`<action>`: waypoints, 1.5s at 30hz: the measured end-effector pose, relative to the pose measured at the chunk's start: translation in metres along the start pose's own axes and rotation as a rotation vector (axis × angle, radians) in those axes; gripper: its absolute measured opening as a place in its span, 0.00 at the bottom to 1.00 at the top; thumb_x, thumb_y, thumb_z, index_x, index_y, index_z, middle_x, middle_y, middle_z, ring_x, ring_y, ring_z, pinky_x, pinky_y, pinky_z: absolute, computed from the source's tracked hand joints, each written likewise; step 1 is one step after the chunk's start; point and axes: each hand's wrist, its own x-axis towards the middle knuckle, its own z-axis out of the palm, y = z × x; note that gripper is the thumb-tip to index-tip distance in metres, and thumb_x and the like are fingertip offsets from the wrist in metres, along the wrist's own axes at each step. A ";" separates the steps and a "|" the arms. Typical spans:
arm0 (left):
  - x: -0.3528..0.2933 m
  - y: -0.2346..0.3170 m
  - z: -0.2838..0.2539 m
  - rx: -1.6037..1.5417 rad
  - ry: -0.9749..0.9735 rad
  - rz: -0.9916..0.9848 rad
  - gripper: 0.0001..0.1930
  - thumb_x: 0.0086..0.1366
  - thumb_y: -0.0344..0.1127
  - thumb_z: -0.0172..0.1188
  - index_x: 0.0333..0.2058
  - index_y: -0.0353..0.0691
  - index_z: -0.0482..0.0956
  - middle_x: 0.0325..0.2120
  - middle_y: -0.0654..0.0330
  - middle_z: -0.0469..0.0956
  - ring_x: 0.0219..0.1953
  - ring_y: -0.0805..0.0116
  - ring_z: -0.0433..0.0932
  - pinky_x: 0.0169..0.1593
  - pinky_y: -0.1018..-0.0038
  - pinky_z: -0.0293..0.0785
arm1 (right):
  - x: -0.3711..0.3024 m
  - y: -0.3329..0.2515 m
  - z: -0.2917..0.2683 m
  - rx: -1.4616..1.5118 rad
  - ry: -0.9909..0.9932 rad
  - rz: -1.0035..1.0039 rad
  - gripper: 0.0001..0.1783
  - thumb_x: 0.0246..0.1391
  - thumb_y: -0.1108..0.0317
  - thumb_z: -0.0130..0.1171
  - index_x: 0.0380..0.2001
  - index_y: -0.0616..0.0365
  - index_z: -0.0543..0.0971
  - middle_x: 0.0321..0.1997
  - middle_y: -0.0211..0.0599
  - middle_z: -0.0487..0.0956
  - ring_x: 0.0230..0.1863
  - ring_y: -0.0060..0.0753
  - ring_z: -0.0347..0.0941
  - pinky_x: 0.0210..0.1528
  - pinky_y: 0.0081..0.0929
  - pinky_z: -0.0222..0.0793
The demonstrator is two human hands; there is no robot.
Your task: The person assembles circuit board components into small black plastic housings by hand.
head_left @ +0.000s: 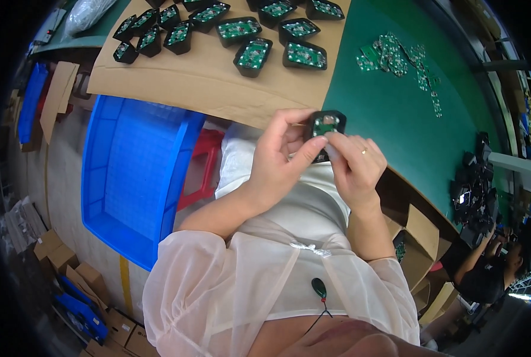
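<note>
A small black plastic housing (pixel 337 115) with a green circuit board (pixel 325 124) set in it is held up in front of me, close to the table edge. My left hand (pixel 279 153) is closed around its left side, the thumb lying over the board. My right hand (pixel 359 165) is closed too, its curled fingers pressing at the right and lower part of the same piece. Those fingers hide the lower board, so a small part between them cannot be made out.
Several black housings with green boards (pixel 253 55) stand on a cardboard sheet (pixel 218 95). Loose circuit boards (pixel 392 55) lie on the green table (pixel 372 113). A blue crate (pixel 131 172) is at left, beside a red stool (pixel 205 163). Another person (pixel 494 271) works at far right.
</note>
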 end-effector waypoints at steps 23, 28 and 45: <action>0.257 0.134 -0.332 1.387 0.783 0.641 0.19 0.56 0.45 0.58 0.37 0.34 0.76 0.32 0.51 0.77 0.32 0.56 0.74 0.36 0.63 0.67 | -0.001 0.027 -0.027 0.881 -0.029 0.796 0.18 0.55 0.76 0.48 0.50 0.63 0.64 0.26 0.29 0.68 0.24 0.16 0.64 0.23 0.12 0.62; 0.310 0.131 -0.434 1.937 0.779 -0.038 0.25 0.56 0.57 0.52 0.32 0.36 0.77 0.33 0.45 0.76 0.36 0.43 0.74 0.38 0.56 0.68 | -0.008 0.055 -0.066 0.784 0.098 0.942 0.15 0.56 0.75 0.47 0.48 0.61 0.66 0.26 0.28 0.68 0.24 0.14 0.64 0.23 0.12 0.62; 0.233 0.085 -0.080 0.995 0.078 0.615 0.17 0.64 0.32 0.48 0.51 0.34 0.65 0.49 0.54 0.68 0.48 0.66 0.69 0.50 0.74 0.64 | -0.155 0.244 -0.275 -1.102 0.533 1.114 0.22 0.50 0.42 0.47 0.41 0.40 0.79 0.47 0.39 0.74 0.53 0.43 0.64 0.53 0.40 0.59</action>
